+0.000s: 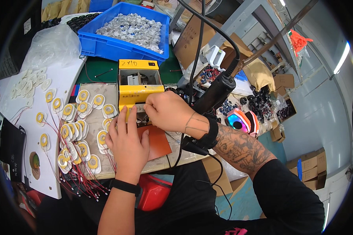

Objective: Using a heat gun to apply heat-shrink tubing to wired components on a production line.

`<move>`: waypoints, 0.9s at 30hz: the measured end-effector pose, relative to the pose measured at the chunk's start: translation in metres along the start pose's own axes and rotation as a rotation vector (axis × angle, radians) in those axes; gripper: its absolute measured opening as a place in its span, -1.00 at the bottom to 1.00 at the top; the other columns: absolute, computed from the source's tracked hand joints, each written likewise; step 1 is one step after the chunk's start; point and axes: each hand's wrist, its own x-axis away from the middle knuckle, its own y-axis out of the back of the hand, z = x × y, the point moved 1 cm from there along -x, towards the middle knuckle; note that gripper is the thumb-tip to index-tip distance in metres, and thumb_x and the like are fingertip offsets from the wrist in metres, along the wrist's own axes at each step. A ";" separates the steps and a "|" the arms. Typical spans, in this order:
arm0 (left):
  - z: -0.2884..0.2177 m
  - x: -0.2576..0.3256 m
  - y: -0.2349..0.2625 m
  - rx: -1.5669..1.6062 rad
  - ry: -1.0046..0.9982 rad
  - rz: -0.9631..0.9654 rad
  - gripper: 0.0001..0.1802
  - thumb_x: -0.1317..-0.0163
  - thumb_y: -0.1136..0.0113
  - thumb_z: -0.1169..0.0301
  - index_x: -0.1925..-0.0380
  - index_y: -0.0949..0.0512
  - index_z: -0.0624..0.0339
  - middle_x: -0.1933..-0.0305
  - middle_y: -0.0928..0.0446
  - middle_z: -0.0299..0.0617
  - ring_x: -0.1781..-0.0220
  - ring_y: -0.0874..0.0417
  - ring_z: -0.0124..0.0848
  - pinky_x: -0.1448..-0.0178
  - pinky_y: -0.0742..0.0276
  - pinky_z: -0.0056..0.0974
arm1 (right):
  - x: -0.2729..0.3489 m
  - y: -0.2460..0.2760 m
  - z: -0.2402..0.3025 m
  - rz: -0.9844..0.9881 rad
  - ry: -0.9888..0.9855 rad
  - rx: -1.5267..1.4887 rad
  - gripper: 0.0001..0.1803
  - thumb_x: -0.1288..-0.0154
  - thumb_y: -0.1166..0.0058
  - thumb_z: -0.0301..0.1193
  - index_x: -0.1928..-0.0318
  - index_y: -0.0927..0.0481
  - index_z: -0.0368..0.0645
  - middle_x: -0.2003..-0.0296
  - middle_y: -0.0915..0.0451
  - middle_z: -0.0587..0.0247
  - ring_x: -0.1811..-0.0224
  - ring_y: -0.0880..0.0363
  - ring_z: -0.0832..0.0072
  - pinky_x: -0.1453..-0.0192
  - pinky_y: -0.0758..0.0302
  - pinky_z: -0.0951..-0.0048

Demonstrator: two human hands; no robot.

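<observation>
A small yellow machine with an open metal bay stands in front of me on the bench. My left hand lies at its near side, fingers stretched out, fingertips touching the yellow front edge. Close beside it, my right hand is closed with its fingers curled at the machine's front opening; whatever they grip is hidden. An orange-brown mat lies under and beside the left hand. To the left are several white oval pieces with yellow rings and thin red wires.
A blue bin of small white parts stands behind the machine. Loose white ovals and a clear plastic bag lie on the white board at left. A black handheld tool with a cable hangs right. Beyond is a small glowing fan-like device.
</observation>
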 end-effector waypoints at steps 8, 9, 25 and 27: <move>0.000 0.000 -0.002 -0.004 0.000 -0.021 -0.10 -0.19 -0.48 0.33 -0.56 -0.33 -0.07 -0.63 -0.28 -0.14 -0.55 -0.31 0.04 -0.50 -0.09 0.27 | -0.009 0.013 0.023 0.276 -0.495 -0.397 -0.65 -0.53 0.00 -0.40 0.40 -0.64 -0.37 0.54 -0.74 0.08 0.55 -0.79 0.41 0.36 -0.70 0.37; 0.000 0.000 -0.002 -0.003 0.001 -0.022 -0.10 -0.19 -0.48 0.33 -0.55 -0.33 -0.07 -0.62 -0.29 -0.14 -0.54 -0.31 0.04 -0.50 -0.10 0.27 | -0.009 0.012 0.024 0.279 -0.491 -0.399 -0.65 -0.53 0.00 -0.40 0.40 -0.64 -0.37 0.54 -0.74 0.08 0.55 -0.79 0.41 0.36 -0.70 0.37; 0.000 -0.001 -0.003 0.031 -0.009 -0.019 -0.12 -0.21 -0.46 0.31 -0.55 -0.34 -0.08 -0.62 -0.29 -0.15 -0.54 -0.31 0.09 -0.49 -0.11 0.29 | 0.002 0.005 0.021 0.207 -0.630 -0.608 -0.68 -0.58 0.03 -0.38 0.24 -0.64 -0.41 0.53 -0.72 0.13 0.55 -0.75 0.46 0.46 -0.62 0.45; 0.003 0.000 -0.001 0.023 -0.005 -0.028 -0.13 -0.22 -0.46 0.31 -0.55 -0.34 -0.07 -0.61 -0.30 -0.15 -0.54 -0.32 0.08 -0.48 -0.11 0.29 | 0.001 -0.002 0.026 0.192 -0.626 -0.599 -0.67 -0.58 0.03 -0.38 0.27 -0.64 -0.40 0.53 -0.72 0.12 0.55 -0.75 0.46 0.47 -0.62 0.44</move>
